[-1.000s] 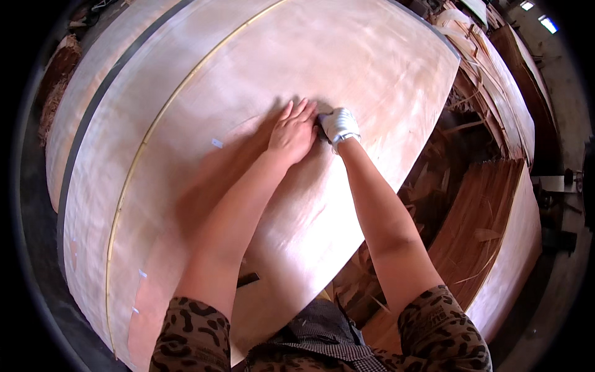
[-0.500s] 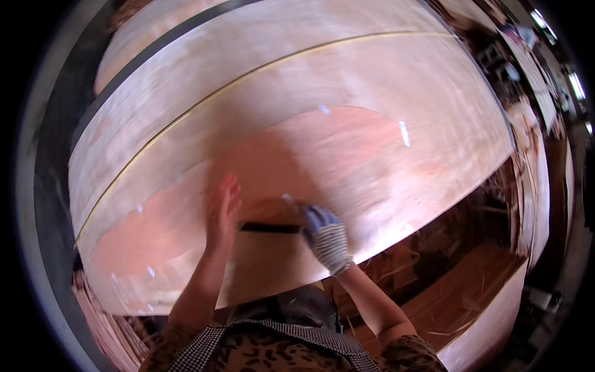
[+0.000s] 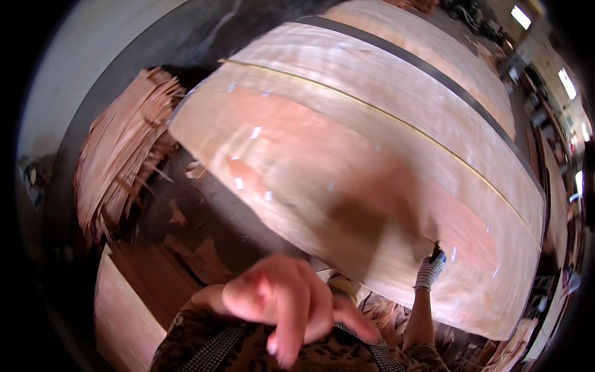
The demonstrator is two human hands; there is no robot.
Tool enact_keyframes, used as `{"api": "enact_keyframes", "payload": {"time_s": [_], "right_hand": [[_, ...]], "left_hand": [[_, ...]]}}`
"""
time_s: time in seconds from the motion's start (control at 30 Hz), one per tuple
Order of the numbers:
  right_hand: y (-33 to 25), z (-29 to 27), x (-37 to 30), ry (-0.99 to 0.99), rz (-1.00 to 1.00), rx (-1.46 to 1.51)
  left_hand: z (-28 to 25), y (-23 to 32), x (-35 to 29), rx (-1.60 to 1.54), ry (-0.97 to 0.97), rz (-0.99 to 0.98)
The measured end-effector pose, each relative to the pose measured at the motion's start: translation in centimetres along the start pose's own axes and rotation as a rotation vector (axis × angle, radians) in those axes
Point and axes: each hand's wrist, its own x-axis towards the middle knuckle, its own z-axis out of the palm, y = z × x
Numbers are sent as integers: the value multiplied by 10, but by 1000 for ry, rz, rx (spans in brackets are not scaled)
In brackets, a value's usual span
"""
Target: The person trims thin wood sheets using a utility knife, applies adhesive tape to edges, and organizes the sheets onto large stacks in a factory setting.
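My bare left hand [image 3: 285, 301] is raised close to the camera, low in the middle, above the patterned apron. It is blurred; its fingers are bent but apart, with a small pale spot at one fingertip that I cannot make out. Farther right, my right hand [image 3: 429, 273] wears a blue and white striped glove and rests low over a large pale veneer sheet [image 3: 297, 167]. Its fingers are closed round a dark, thin tool [image 3: 437, 249], whose kind does not show. Beside that hand, a reddish patch of veneer [image 3: 455, 217] carries small white tape pieces [image 3: 453, 254].
A yellow strip [image 3: 372, 107] runs lengthwise across the sheet, and a dark band [image 3: 421, 68] lies beyond it. Ragged stacked veneer [image 3: 124, 149] stands at left. A wooden bin [image 3: 133, 304] is at lower left, with scraps [image 3: 207, 260] on the floor near it.
The view has swung left, bringing the sheet's left end and the veneer stack into sight. My left hand has left the sheet and come up toward me; the gloved hand now sits farther right.
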Motion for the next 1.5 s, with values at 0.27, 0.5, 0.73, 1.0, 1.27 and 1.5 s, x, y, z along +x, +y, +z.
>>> {"api": "enact_keyframes", "payload": {"time_s": [0.27, 0.5, 0.73, 1.0, 1.27, 1.5], "right_hand": [[-106, 209, -190, -706, -30, 159], [-217, 350, -208, -832, -63, 150], [-282, 483, -209, -750, -14, 141], [-448, 687, -260, -758, -845, -542], [-470, 808, -249, -665, -406, -595], [-462, 809, -252, -426, -327, -523]], "left_hand": [[97, 152, -71, -63, -97, 226], [102, 272, -149, 120, 83, 364], [62, 429, -184, 273, 142, 320], [17, 605, -173, 322, 187, 342], [-101, 804, -162, 89, -63, -16], [-208, 921, -79, -254, -173, -387]]}}
